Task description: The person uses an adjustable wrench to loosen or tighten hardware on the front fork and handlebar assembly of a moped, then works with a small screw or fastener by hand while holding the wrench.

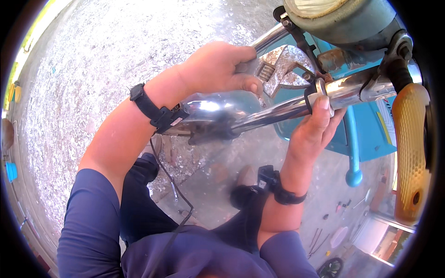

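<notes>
A rusty adjustable wrench (282,69) has its jaws at a small fitting beside the chrome fork tube (273,113) of a motorcycle. My left hand (218,67) is closed on the wrench, thumb on its near side; most of the handle is hidden. At the tube, my right hand (313,127) is closed, its thumb pressed on a silver metal clamp (322,92) beside a black band. Its fingers go behind the tube and are partly hidden. Below the left hand curves a shiny chrome fender (208,109).
A round grey-blue headlight housing (352,32) overhangs the upper right. The yellow handlebar grip (410,153) and a blue lever (353,148) stand right of my right hand. Behind them is a teal panel (371,139). A dark cable (169,171) hangs from my left wrist strap. Small tools lie on the floor.
</notes>
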A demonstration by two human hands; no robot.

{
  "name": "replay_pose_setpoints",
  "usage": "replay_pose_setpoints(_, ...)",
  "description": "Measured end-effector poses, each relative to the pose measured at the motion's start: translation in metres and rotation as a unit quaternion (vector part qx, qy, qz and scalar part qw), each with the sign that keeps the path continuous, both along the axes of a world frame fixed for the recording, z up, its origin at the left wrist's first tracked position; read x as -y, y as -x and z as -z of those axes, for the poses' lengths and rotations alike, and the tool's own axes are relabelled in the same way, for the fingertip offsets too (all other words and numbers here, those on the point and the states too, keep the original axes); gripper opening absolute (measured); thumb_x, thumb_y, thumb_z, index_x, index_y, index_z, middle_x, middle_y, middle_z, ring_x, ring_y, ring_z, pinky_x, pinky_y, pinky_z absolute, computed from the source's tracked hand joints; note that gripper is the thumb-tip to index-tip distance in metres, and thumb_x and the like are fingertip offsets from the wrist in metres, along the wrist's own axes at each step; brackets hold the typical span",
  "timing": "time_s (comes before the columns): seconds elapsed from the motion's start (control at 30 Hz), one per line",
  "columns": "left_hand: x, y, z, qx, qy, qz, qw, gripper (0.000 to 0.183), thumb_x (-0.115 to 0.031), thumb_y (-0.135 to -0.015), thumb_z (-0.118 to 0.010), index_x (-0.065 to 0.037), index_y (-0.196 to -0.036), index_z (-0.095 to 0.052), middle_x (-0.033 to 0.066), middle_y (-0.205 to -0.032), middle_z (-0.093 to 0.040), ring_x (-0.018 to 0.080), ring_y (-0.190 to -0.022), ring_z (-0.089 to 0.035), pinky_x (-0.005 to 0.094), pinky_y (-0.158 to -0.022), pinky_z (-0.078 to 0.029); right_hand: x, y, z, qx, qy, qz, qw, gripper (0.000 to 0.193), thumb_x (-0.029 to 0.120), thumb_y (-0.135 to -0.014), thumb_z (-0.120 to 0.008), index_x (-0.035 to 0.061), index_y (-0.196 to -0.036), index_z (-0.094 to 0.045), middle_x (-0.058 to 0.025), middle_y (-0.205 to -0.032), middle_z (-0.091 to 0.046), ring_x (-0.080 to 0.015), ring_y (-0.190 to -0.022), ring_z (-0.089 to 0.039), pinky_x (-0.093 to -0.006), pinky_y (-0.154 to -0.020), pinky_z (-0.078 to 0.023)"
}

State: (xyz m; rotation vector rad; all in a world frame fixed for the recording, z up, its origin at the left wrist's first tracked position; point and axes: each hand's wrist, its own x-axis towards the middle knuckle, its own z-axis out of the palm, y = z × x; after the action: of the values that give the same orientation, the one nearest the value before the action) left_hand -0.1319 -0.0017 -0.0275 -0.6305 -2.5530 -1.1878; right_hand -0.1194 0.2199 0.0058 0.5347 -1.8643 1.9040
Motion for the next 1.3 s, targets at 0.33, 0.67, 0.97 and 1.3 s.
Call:
replay_pose_setpoints(0.33, -0.001, 0.002, 0.005, 0.045, -0.011, 0.008, 0.999, 0.07, -0.069, -0.078, -0.065, -0.001, -0.093, -0.058, 0.0218, -0.072, -0.058, 0.0443, -0.072, -0.057, 0.0459, -0.065, -0.047, 0.0, 0.002, 0.002, 0.004, 0.016, -0.013, 1.0, 0.064, 0.036, -0.092, -0.062, -0.0049, -0.136, -0.04, -0.0134, -0.128, -0.051, -0.02, -0.114, -0.049, -0.0336, -0.101, -0.038)
replay_pose_setpoints(0.67, 0.024, -0.032, 0.027, 0.041, 0.036, -0.092, 0.994, 0.039, -0.042, -0.092, -0.061, -0.004, -0.088, -0.055, 0.0197, -0.079, -0.06, 0.0416, -0.079, -0.059, 0.0463, -0.07, -0.047, -0.003, 0.005, 0.002, -0.02, 0.001, -0.025, 0.999, 0.061, 0.034, -0.094, -0.06, -0.0057, -0.135, -0.04, -0.0136, -0.127, -0.051, -0.0197, -0.112, -0.05, -0.0323, -0.099, -0.039)
replay_pose_setpoints(0.97, 0.026, -0.053, 0.033, 0.054, 0.084, -0.114, 0.988, 0.059, -0.06, -0.096, -0.048, -0.002, -0.087, -0.047, 0.0214, -0.073, -0.053, 0.0437, -0.072, -0.054, 0.0463, -0.064, -0.044, -0.002, 0.005, 0.003, -0.039, -0.013, -0.017, 0.999, 0.059, 0.034, -0.094, -0.061, -0.0058, -0.134, -0.042, -0.0127, -0.124, -0.054, -0.0184, -0.108, -0.051, -0.0309, -0.095, -0.041)
replay_pose_setpoints(1.3, 0.01, -0.085, 0.015, 0.14, 0.076, -0.152, 0.975, 0.058, -0.057, -0.097, -0.049, -0.001, -0.085, -0.048, 0.0221, -0.071, -0.054, 0.0428, -0.071, -0.056, 0.0459, -0.065, -0.045, -0.006, 0.005, 0.003, -0.051, -0.018, -0.019, 0.998, 0.058, 0.032, -0.093, -0.061, -0.006, -0.133, -0.043, -0.0143, -0.122, -0.056, -0.0197, -0.108, -0.052, -0.0333, -0.097, -0.042)
